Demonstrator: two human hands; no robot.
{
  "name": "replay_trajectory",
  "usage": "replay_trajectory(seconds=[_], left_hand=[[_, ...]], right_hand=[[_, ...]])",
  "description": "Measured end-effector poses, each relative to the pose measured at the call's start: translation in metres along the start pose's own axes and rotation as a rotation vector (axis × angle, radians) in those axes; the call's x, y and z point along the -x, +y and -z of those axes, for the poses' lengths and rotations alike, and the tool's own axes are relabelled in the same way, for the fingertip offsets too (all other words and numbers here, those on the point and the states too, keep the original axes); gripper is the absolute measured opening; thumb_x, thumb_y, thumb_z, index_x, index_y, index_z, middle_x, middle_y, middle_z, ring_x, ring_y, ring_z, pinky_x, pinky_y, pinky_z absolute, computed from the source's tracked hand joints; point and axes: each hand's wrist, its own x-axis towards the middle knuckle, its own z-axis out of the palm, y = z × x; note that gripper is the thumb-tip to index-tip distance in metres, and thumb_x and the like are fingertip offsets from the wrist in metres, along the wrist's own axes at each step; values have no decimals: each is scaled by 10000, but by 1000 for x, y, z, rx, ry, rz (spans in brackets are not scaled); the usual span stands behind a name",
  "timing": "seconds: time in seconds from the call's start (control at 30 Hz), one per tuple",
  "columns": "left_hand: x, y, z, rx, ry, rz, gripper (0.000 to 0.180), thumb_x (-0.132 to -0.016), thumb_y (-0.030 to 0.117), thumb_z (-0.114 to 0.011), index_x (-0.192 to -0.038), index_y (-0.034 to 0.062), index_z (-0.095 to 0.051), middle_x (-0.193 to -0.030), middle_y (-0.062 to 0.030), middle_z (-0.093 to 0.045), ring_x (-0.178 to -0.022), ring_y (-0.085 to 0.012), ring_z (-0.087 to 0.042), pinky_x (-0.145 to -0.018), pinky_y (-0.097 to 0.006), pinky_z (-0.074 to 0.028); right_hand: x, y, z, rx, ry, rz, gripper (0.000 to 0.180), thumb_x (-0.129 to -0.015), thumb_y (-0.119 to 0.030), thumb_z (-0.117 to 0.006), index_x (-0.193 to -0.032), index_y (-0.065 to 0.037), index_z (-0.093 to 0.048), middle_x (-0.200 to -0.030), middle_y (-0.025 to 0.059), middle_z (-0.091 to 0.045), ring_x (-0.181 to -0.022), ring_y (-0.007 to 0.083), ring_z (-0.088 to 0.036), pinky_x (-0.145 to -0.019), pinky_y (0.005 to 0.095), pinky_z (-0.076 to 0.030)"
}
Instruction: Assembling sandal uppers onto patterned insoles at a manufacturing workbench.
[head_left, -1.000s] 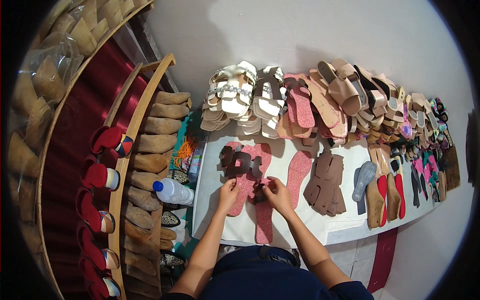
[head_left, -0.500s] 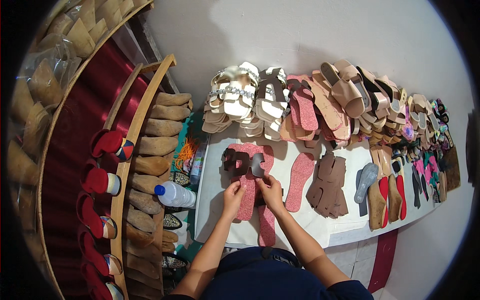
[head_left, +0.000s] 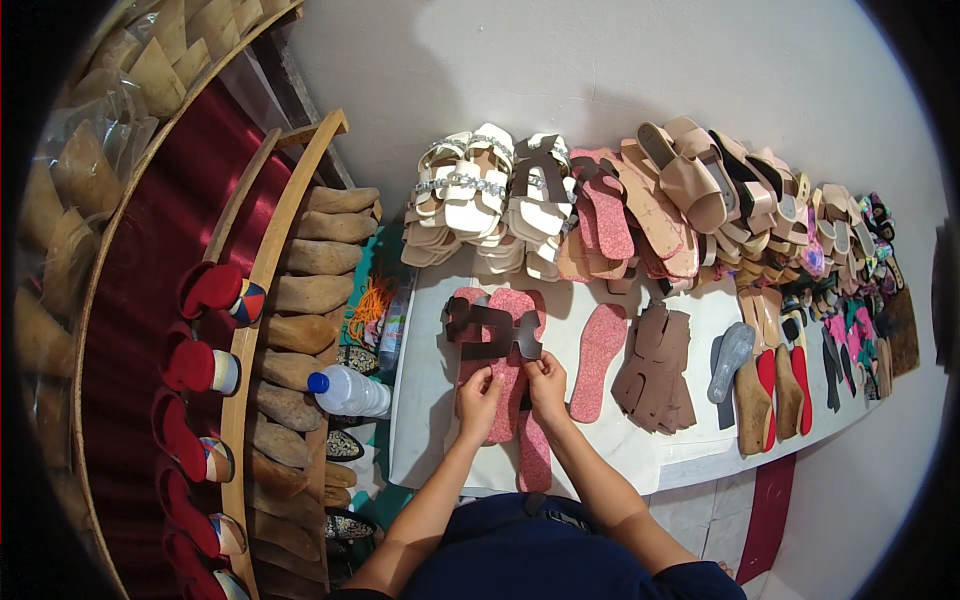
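Observation:
In front of me a dark brown cut-out sandal strap (head_left: 497, 330) lies across a pink patterned insole (head_left: 507, 405). My left hand (head_left: 480, 405) has its fingers closed at the insole's left edge, just below the strap. On the other side, my right hand (head_left: 547, 388) pinches the strap's lower right end by the insole's edge. The fingertips of both hands are partly hidden. More pink insoles lie beneath and behind this one, and another sticks out below it toward me. A separate pink insole (head_left: 600, 360) lies to the right of my right hand.
Brown cut strap pieces (head_left: 655, 370) lie stacked to the right, beside a grey sole shape (head_left: 733, 362) and wooden lasts (head_left: 755, 410). White sandals (head_left: 470, 195) and beige slides (head_left: 695, 185) are piled along the wall. A water bottle (head_left: 350, 390) and a wooden last rack (head_left: 270, 240) stand left.
The strap has shifted slightly down and right over the insole, and more of its lower band shows. Both hands have moved slightly to the right with it.

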Motion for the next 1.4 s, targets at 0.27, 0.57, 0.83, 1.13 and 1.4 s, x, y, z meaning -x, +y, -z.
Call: replay_trajectory(seconds=[0.27, 0.57, 0.83, 1.13, 1.4], left_hand=[[28, 19, -22, -95, 388, -29, 326, -815, 170, -479, -1083, -10, -430, -979, -160, -467, -884, -226, -448, -820, -327, -338], [-3, 43, 14, -644, 239, -442, 434, -735, 68, -539, -1142, 7, -403, -1116, -180, -406, -1034, -321, -406, -846, -360, -360], [-24, 17, 12, -260, 133, -205, 280, -751, -10, -486, -1030, -14, -506, -928, -93, -560, -754, -161, -563, -661, -248, -449], [-18, 20, 20, 641, -192, 223, 108, -780, -4, -473, -869, 39, -516, -846, -21, -554, -759, -70, -522, -669, -208, -428], [-16, 22, 11, 568, -92, 133, 162, -776, 3, -515, -937, 16, -510, -889, -38, -554, -831, -106, -524, -763, -226, -408]], right_hand=[[12, -14, -15, 366, 4, 53, 135, -777, -61, -521, -885, 19, -541, -612, -48, -465, -519, 14, -367, -446, 165, -270], [4, -9, -3, 166, 30, 27, 186, -770, -44, -509, -936, 37, -528, -603, -42, -468, -490, 18, -353, -423, 172, -263], [7, -14, -6, 117, -4, 29, 147, -780, -42, -509, -905, 34, -525, -615, -36, -480, -506, 17, -367, -438, 168, -272], [2, -8, -3, 171, 6, 28, 168, -762, -36, -530, -913, 36, -523, -642, -23, -506, -533, 27, -400, -464, 168, -303], [6, -20, -8, 150, -108, -97, 178, -787, -14, -495, -964, 0, -481, -788, 38, -553, -708, 82, -502, -618, 200, -391]])
